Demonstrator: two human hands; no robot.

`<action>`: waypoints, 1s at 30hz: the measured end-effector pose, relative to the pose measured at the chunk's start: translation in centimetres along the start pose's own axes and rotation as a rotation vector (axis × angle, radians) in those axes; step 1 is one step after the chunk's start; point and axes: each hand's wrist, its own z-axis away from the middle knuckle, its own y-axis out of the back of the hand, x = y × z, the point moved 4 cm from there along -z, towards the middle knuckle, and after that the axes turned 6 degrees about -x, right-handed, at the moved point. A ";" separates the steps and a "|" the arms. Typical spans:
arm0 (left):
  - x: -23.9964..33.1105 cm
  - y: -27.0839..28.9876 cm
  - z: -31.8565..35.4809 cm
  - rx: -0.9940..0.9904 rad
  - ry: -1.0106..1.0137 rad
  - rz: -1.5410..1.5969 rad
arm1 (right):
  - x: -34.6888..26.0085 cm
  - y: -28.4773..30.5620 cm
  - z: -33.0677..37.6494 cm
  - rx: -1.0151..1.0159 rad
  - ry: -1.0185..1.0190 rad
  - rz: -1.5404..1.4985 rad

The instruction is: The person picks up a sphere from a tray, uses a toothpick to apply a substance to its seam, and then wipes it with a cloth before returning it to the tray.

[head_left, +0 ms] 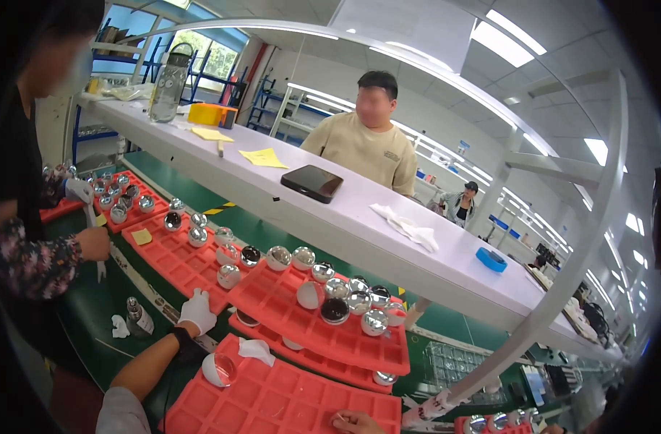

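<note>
A: Your gloved left hand [198,315] has its fingertips by the near edge of one red tray [177,262]. Are those fingers grasping anything?

B: I can't tell; they look partly bent, and what lies under them is hidden. Your right hand [358,422] is bare, its fingers curled over the near tray [290,394]. Whether you pinch something small there, I can't tell either.

A: Where's your nearest ball?

B: One red-and-white ball [218,370] sits in the near tray, on the near side of your left fingers and well left of your right ones. One white cloth [256,351] lies just beyond it, to the right of your left fingers.

A: And past your right fingers?

B: Two stacked trays [269,286], offset. You have roughly eleven balls [359,301] on the upper one; they overlap, so the count is loose.

A: Left of your left fingers?

B: One small bottle [139,320], upright, and one crumpled tissue [120,327] beside it.
</note>
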 end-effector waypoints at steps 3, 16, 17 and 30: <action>-1.1 -0.7 0.6 0.035 -0.029 0.085 | 0.2 -0.7 0.4 0.032 0.050 -0.009; -1.2 -1.4 -0.3 0.107 -0.027 0.160 | 0.0 0.3 -0.7 0.015 0.043 -0.093; -1.5 -1.4 0.0 0.106 -0.023 0.157 | 0.3 0.2 -0.7 0.011 0.040 -0.094; -1.3 -0.7 0.6 0.067 -0.008 0.185 | 1.0 0.3 -0.6 -0.012 0.065 0.025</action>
